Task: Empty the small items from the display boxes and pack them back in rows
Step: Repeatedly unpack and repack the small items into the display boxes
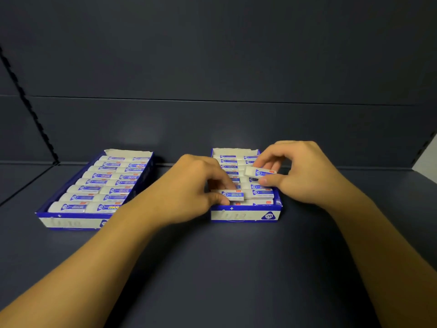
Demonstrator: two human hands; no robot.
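Left hand [189, 185]: thumb and curled fingers pinch an eraser [233, 194] by its left end; long axis left to right, lying about level over the near-left corner of the right display box [246, 215]
Right hand [305, 171]: thumb below, fingers above, pinching a second eraser [259, 172]; long axis left to right, left end free, raised above the box's right column
Right display box: erasers in two columns, each lying crosswise; "2B" mark on its front wall
Left display box [68, 222]: well apart to the left, full, two columns of crosswise erasers
Shelf [224, 268]: dark blue; both boxes rest on it
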